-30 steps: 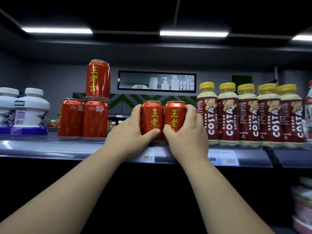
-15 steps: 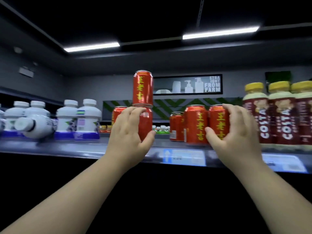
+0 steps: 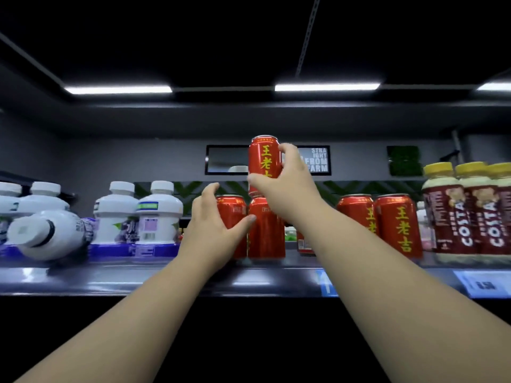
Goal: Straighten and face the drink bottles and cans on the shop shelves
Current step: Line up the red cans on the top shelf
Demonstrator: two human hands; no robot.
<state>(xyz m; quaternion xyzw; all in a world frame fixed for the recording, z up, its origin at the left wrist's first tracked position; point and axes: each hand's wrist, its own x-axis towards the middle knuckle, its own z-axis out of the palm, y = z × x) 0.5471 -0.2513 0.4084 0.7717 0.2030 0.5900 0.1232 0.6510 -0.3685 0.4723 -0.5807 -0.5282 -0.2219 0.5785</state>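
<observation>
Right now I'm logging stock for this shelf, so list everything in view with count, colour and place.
Stacked can: one, red, on top of a can at shelf centre, gripped by the right hand.
Centre cans: two, red, side by side under it; labels turned away.
Right cans: two, red, yellow lettering facing out; another red can shows partly behind the right arm.
White bottles: at least four upright, white with purple bases, shelf left.
Fallen bottle: one, white, lying on its side, far left.
Costa bottles: three visible, brown labels, yellow caps, far right.
Shelf: one, grey, price tags on its edge.
Hands: left on the left centre can; right around the stacked can.
</observation>
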